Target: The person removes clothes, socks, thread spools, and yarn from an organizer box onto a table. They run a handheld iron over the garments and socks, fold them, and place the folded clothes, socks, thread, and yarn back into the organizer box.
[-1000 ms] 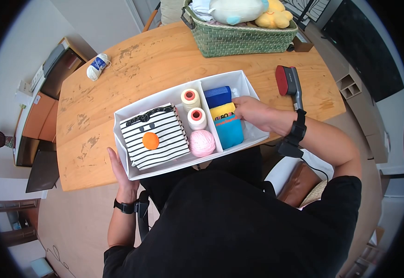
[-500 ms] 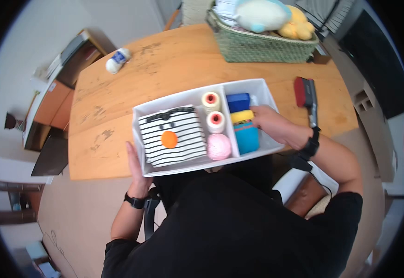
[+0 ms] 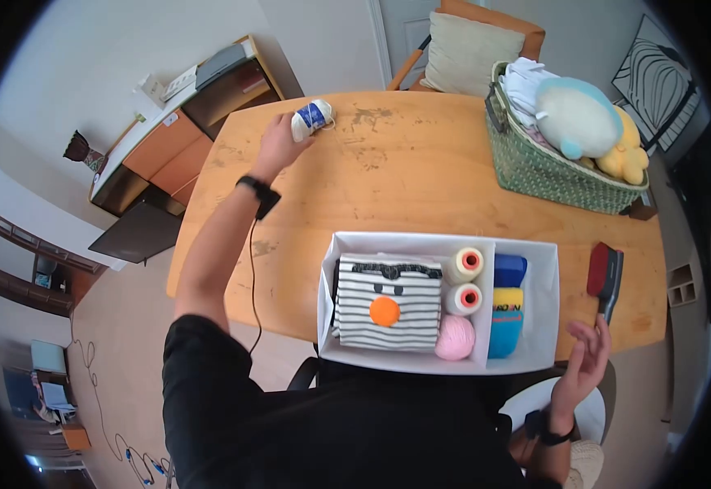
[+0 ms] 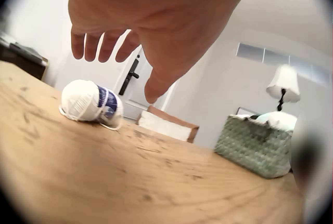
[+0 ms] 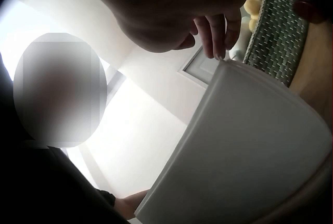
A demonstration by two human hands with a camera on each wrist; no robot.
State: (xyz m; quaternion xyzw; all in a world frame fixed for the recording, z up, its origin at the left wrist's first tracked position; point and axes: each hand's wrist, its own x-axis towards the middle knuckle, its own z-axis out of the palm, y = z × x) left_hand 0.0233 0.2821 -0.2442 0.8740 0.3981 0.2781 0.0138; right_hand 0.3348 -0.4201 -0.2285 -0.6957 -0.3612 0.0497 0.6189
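Note:
My left hand [image 3: 283,145] reaches over the far left of the table, fingers spread and thumb apart. In the left wrist view the ball of white yarn [image 4: 88,102] with its blue label lies on the table below and beyond the fingers. The white divided box [image 3: 544,310] sits at the near edge. Its left part holds a folded striped cloth [image 3: 355,314] with an orange nose, two thread cones [image 3: 463,300] and a ball of pink yarn [image 3: 455,338]. Blue and yellow folded items [image 3: 506,330] lie in the right part. Beside the box's right corner, my right hand [image 3: 583,367] has loosely bent fingers and holds nothing.
A green woven basket [image 3: 534,167] with soft toys and cloth stands at the far right. Right of the box lies a red and grey handheld brush-like device [image 3: 605,273]. A chair with a cushion [image 3: 469,53] is behind the table. A cable [image 3: 253,277] trails from the left wrist.
My left hand has left the box's left side and stretched out to the white yarn. My right hand has come out of the right compartment, leaving the folded items inside. The head view has shifted.

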